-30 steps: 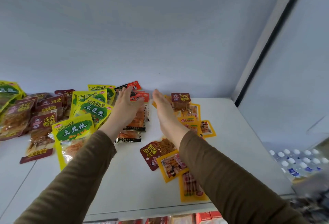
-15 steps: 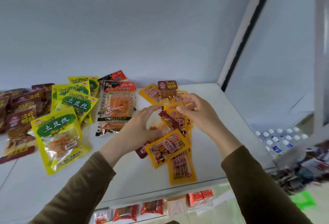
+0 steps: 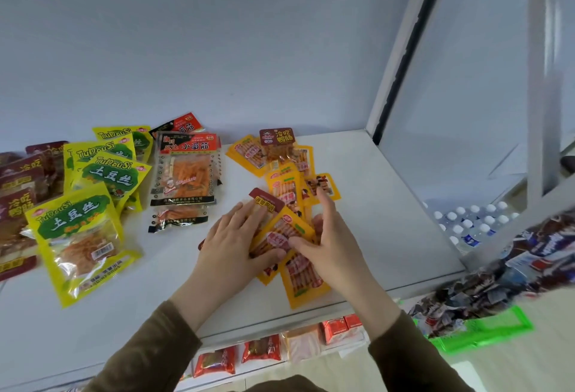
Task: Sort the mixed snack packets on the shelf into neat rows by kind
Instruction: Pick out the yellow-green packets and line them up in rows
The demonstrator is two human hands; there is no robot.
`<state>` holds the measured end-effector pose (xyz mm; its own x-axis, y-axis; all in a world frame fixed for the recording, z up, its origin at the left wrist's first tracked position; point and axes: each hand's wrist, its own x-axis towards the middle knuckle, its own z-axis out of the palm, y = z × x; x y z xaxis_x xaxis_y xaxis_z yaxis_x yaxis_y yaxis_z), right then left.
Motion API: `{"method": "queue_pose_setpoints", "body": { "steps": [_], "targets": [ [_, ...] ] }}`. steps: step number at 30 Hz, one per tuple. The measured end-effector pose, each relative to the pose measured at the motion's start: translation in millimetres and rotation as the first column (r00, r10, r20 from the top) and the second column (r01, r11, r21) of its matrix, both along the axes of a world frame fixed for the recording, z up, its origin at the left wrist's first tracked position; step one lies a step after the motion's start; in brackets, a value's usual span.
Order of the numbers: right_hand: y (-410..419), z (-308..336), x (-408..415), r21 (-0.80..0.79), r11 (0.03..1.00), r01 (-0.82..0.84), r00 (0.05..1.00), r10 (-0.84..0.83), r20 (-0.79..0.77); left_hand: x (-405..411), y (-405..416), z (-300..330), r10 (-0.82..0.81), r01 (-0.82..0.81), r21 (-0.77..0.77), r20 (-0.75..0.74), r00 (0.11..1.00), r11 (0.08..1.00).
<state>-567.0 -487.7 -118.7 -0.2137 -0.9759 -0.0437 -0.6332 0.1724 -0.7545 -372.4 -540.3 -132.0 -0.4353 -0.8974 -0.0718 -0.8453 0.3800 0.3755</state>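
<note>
Lower shelf: red and orange packets (image 3: 214, 363) show below the front edge of my shelf (image 3: 389, 236); they are not part of what I am sorting now.

Left hand: my left hand (image 3: 231, 243) has come back from the far packets, where it lay a second ago, and now rests on the near heap, fingers nearly straight over a dark red packet (image 3: 266, 200), thumb tucked under the edge of the top orange packet (image 3: 281, 231).

Right hand: my right hand (image 3: 329, 243) has come in from the same far spot; its thumb presses on the top orange packet's face and its fingers reach past its far side, so I judge both hands have it between them.

Orange heap: the small orange packets (image 3: 303, 279) lie overlapping and askew at mid-shelf, with dark red ones mixed in, so this kind is not yet in a row.

Meaning for the task: I have shifted from the back rows to this heap; I think the next job is pulling the dark red packet out and squaring up the orange ones.

Middle distance: the red-topped gluten packets (image 3: 185, 170) sit stacked, the yellow-green packets (image 3: 84, 236) in a loose fan to their left.

Far: more orange packets (image 3: 249, 155) and one dark red packet (image 3: 277, 138) lie near the back wall.
</note>
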Motion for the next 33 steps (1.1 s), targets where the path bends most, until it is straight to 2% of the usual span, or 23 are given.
{"method": "queue_pose_setpoints", "body": {
  "steps": [3, 6, 9, 15, 18, 20, 21, 22, 24, 26, 27, 29, 31, 33],
  "targets": [
    [-4, -1, 12, -0.028, 0.999, 0.026, 0.979, -0.02, 0.202, 2, 7, -9, 0.087, -0.09, -0.101, -0.032, 0.996, 0.991],
    [-11, -1, 22, -0.067, 0.997, -0.045, 0.978, 0.057, 0.2, 5, 12, -12, 0.124, -0.127, -0.165, -0.031, 0.992, 0.978],
    [-17, -2, 20, -0.103, 0.994, -0.04, 0.98, 0.059, 0.189, 10, 9, -13, 0.13, -0.13, -0.144, -0.015, 0.991, 0.981],
    [-17, 4, -15, -0.21, 0.969, 0.131, 0.966, -0.078, 0.246, 7, 7, -13, 0.017, -0.02, -0.038, -0.083, 0.996, 0.999],
    [-16, 13, -34, -0.27, 0.933, 0.238, 0.927, -0.135, 0.351, -1, 5, -9, -0.025, 0.025, -0.006, -0.087, 0.996, 1.0],
    [-16, 17, -42, -0.314, 0.9, 0.303, 0.871, -0.127, 0.475, -8, 2, -3, -0.006, -0.001, -0.037, -0.19, 0.982, 0.999],
    [-15, 19, -45, -0.316, 0.887, 0.336, 0.819, -0.11, 0.563, -13, 1, 2, 0.014, -0.023, -0.024, -0.312, 0.95, 0.999],
    [-16, 20, -46, -0.3, 0.884, 0.357, 0.757, -0.086, 0.648, -18, 1, 9, 0.051, -0.03, 0.051, -0.476, 0.878, 0.998],
    [-17, 24, -46, -0.262, 0.905, 0.335, 0.67, -0.034, 0.741, -31, 2, 30, 0.234, 0.049, 0.336, -0.746, 0.624, 0.941],
    [-18, 28, -43, -0.257, 0.934, 0.248, 0.656, 0.034, 0.754, -41, -3, 52, 0.449, 0.157, 0.556, -0.781, 0.435, 0.816],
    [-19, 30, -39, -0.267, 0.944, 0.195, 0.666, 0.073, 0.743, -44, -6, 62, 0.505, 0.205, 0.61, -0.767, 0.395, 0.765],
    [-19, 34, -30, -0.284, 0.95, 0.126, 0.677, 0.127, 0.724, -48, -9, 75, 0.512, 0.288, 0.634, -0.761, 0.398, 0.718],
    [-21, 35, -19, -0.297, 0.944, 0.143, 0.665, 0.13, 0.736, -54, -7, 76, 0.504, 0.314, 0.638, -0.758, 0.413, 0.703],
    [-24, 34, -5, -0.281, 0.935, 0.216, 0.624, 0.09, 0.776, -60, 2, 69, 0.51, 0.309, 0.627, -0.77, 0.383, 0.715]
  ]
}}
